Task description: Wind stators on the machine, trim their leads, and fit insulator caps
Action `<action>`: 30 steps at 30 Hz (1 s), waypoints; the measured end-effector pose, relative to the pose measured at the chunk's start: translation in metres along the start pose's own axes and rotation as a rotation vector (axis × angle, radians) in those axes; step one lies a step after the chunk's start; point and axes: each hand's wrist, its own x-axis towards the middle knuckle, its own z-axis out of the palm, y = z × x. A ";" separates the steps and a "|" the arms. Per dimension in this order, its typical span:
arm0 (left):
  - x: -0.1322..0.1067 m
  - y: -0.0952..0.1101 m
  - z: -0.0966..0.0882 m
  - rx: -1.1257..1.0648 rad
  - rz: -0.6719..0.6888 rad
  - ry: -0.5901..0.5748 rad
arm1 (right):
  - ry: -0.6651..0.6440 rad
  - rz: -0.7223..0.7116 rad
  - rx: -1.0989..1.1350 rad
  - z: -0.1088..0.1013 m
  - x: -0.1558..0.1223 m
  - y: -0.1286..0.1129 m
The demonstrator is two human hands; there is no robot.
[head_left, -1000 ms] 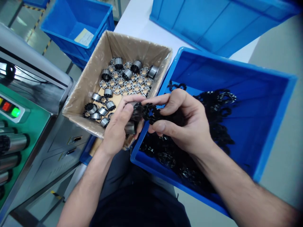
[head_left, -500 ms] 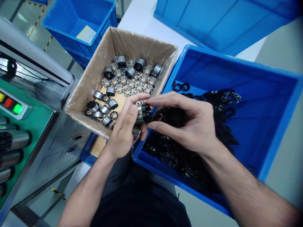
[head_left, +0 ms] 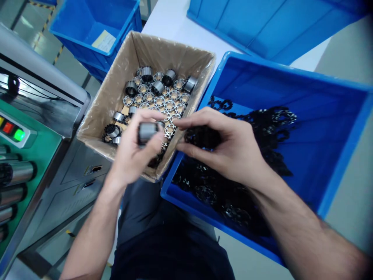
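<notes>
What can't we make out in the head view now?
All in the head view:
Metal cylinder in the left hand: motion blur smears its ends; the grip hides part.
Dark pieces in the right hand: count lost in shadow; the hand hides some.
Black parts in the blue bin: count unclear, dark and overlapping; the right hand covers some.
Cardboard box: left hand covers some contents.
Upper blue crate: cut off by top edge.

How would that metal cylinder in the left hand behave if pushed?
The metal cylinder would probably roll on its rounded side. Its metallic sheen suggests a stiff piece, perhaps heavy for its size, and its smooth-looking surface might be slippery.
</notes>
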 end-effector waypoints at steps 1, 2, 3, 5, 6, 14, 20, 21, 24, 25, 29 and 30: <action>0.006 0.003 -0.014 0.161 0.008 0.042 | 0.014 0.033 -0.007 -0.004 0.000 0.003; 0.012 0.005 -0.028 0.351 0.006 0.059 | 0.041 0.068 -0.002 -0.008 0.000 0.007; 0.018 0.006 -0.041 0.548 -0.006 0.036 | 0.073 0.103 0.011 -0.011 -0.001 0.011; 0.027 0.007 -0.060 0.900 -0.049 -0.110 | 0.129 0.143 0.028 -0.015 -0.003 0.020; 0.030 0.006 -0.066 1.031 -0.069 -0.202 | 0.152 0.146 0.017 -0.015 -0.004 0.024; 0.028 0.014 -0.059 0.815 -0.041 -0.150 | 0.030 0.117 0.069 -0.008 0.003 0.014; 0.027 0.020 -0.003 -0.284 -0.274 0.049 | -0.043 0.020 0.294 -0.005 0.003 0.009; 0.028 0.017 0.007 -0.355 -0.314 0.066 | -0.057 0.027 0.323 -0.004 0.002 0.009; 0.027 0.006 0.032 -0.391 -0.347 0.090 | -0.101 0.085 0.390 -0.001 0.000 0.008; 0.025 0.001 0.038 -0.374 -0.339 0.096 | -0.110 0.100 0.402 0.000 0.000 0.007; 0.014 -0.009 0.047 -0.303 -0.276 0.153 | -0.079 0.128 0.366 0.003 0.000 0.002; 0.011 -0.010 0.047 -0.293 -0.264 0.156 | -0.059 0.131 0.336 0.003 0.000 0.001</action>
